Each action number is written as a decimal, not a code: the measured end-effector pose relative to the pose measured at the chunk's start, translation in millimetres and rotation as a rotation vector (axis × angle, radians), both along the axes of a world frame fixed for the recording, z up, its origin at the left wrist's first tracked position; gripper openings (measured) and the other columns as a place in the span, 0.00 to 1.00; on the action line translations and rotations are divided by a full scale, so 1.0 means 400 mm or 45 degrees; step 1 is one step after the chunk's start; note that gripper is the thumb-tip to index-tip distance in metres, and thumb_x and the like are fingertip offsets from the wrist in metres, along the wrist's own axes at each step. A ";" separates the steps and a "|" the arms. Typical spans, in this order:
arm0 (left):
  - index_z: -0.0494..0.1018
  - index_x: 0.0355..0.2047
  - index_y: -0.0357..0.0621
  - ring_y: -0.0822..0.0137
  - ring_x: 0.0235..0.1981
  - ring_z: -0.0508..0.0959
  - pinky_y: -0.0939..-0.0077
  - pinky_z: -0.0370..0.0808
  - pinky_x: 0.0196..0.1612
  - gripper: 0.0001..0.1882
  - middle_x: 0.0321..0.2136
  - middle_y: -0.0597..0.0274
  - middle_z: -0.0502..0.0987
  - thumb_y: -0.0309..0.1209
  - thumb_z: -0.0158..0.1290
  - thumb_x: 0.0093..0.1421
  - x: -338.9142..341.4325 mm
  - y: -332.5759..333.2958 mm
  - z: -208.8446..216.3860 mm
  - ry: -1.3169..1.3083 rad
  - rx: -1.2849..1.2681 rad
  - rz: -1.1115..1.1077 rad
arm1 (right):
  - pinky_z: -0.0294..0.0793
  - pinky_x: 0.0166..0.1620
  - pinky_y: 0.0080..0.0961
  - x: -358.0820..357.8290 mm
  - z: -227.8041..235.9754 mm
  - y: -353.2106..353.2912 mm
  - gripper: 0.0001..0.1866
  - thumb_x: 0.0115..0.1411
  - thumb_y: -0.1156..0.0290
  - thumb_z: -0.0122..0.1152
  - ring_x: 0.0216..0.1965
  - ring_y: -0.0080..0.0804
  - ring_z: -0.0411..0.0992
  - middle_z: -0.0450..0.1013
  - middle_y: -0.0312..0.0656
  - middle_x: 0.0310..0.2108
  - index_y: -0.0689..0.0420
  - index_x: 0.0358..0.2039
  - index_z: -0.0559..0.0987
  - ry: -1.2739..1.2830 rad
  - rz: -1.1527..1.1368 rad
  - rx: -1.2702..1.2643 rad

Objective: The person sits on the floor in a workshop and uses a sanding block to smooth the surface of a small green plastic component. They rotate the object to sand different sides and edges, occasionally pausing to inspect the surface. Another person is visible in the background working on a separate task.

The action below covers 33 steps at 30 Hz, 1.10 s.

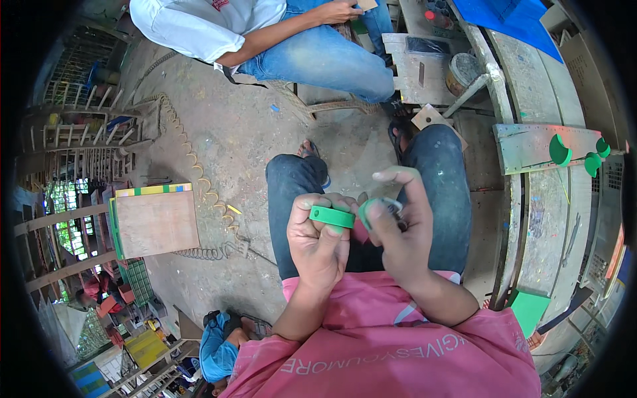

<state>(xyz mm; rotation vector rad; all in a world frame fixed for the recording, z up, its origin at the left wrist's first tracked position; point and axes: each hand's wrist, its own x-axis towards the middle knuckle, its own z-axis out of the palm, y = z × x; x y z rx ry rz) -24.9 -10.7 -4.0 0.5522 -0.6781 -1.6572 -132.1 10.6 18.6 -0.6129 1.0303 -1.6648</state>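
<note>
Above my lap, my left hand is closed round a green curved block with a small dark hole near one end. Thumb and fingers pinch it from below and behind. Close beside it, my right hand pinches a second green piece between thumb and fingers, its index finger raised. Something pale and dark shows behind that thumb, too hidden to name. The two green pieces are close together; whether they touch I cannot tell.
On the wooden bench at right are green crescent pieces on a board, a green square and a blue sheet. A person sits opposite. At left stand a wooden box and a coiled hose.
</note>
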 end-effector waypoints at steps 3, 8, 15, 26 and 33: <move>0.65 0.41 0.36 0.63 0.39 0.74 0.71 0.72 0.43 0.15 0.35 0.50 0.73 0.25 0.56 0.55 0.010 0.003 -0.006 -0.193 -0.150 0.003 | 0.51 0.19 0.07 0.020 0.011 0.008 0.21 0.55 0.74 0.61 0.18 0.07 0.62 0.67 0.30 0.16 0.58 0.45 0.62 0.122 0.070 -0.021; 0.65 0.42 0.31 0.67 0.39 0.74 0.75 0.73 0.42 0.14 0.38 0.48 0.73 0.19 0.53 0.55 0.041 0.010 0.028 -0.671 -0.399 -0.073 | 0.51 0.18 0.07 -0.005 0.010 -0.009 0.22 0.54 0.74 0.62 0.18 0.07 0.62 0.67 0.30 0.15 0.58 0.45 0.62 0.271 0.073 0.007; 0.66 0.42 0.27 0.67 0.38 0.74 0.77 0.73 0.41 0.15 0.38 0.47 0.72 0.14 0.52 0.53 0.055 -0.005 0.024 -0.654 -0.398 -0.074 | 0.56 0.19 0.07 0.011 0.007 0.005 0.22 0.53 0.76 0.62 0.21 0.09 0.67 0.70 0.32 0.21 0.58 0.45 0.62 0.198 0.090 -0.003; 0.68 0.38 0.29 0.65 0.36 0.75 0.76 0.75 0.37 0.13 0.36 0.47 0.73 0.13 0.53 0.51 0.041 -0.009 0.030 -0.725 -0.656 -0.287 | 0.54 0.18 0.08 -0.027 -0.004 -0.024 0.19 0.55 0.77 0.60 0.19 0.08 0.65 0.71 0.33 0.21 0.58 0.44 0.64 0.206 -0.014 0.049; 0.64 0.38 0.34 0.64 0.36 0.76 0.75 0.76 0.38 0.14 0.35 0.45 0.74 0.15 0.53 0.52 0.031 -0.007 0.001 -0.391 -0.296 -0.114 | 0.67 0.29 0.11 -0.049 0.009 0.008 0.17 0.56 0.77 0.58 0.29 0.18 0.71 0.72 0.38 0.29 0.59 0.44 0.64 0.002 -0.017 0.121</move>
